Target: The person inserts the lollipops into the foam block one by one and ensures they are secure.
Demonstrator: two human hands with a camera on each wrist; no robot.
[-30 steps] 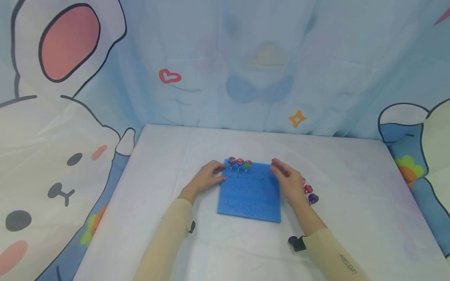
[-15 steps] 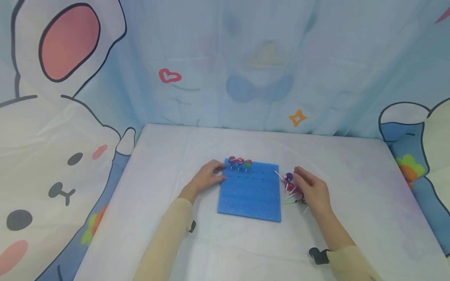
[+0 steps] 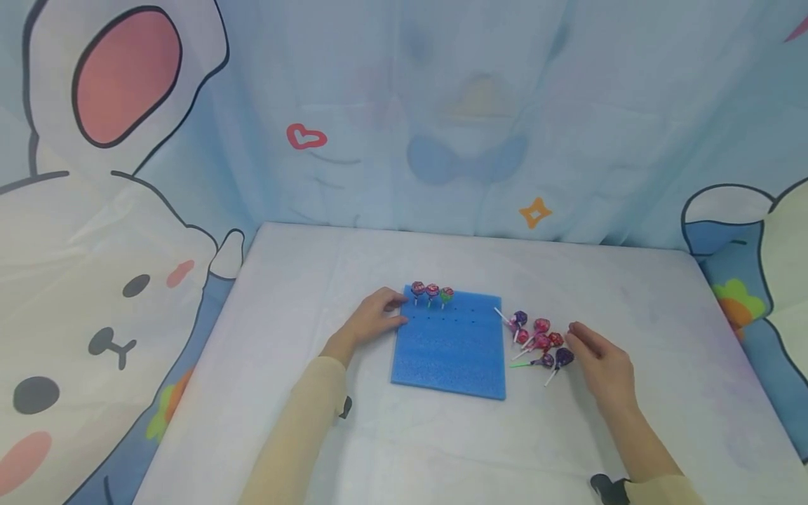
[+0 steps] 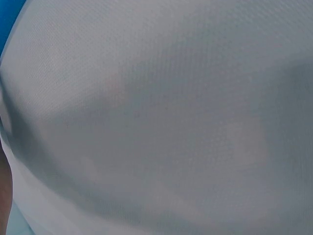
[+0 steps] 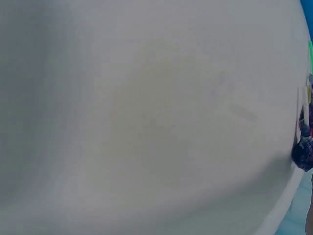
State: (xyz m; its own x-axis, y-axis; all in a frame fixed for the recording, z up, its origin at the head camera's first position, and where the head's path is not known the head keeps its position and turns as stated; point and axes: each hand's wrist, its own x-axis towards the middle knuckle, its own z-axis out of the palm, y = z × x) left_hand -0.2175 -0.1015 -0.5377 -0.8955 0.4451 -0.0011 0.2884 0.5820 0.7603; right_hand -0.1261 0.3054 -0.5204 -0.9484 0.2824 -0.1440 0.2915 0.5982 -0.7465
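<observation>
In the head view, a square blue foam board (image 3: 449, 358) with rows of small holes lies on the table. Along its back edge three lollipops stand upright, the nearest to the middle being a green one (image 3: 446, 294). My left hand (image 3: 369, 319) rests at the board's left edge, thumb and fingers apart and touching it. To the right of the board is a loose pile of several lollipops, among them a dark purple one (image 3: 564, 357). Just right of that pile hovers my right hand (image 3: 602, 365), fingers loosely bent, with nothing seen in it.
A white cloth covers the table (image 3: 315, 266). Behind it hangs a light blue printed curtain (image 3: 467, 140). In the left wrist view mostly cloth (image 4: 171, 122) shows; the right wrist view catches a dark lollipop (image 5: 303, 154) at its right edge.
My right hand has moved from the board's back right corner, over the loose lollipops, to their right side, uncovering them. The left hand and the three standing lollipops have stayed put.
</observation>
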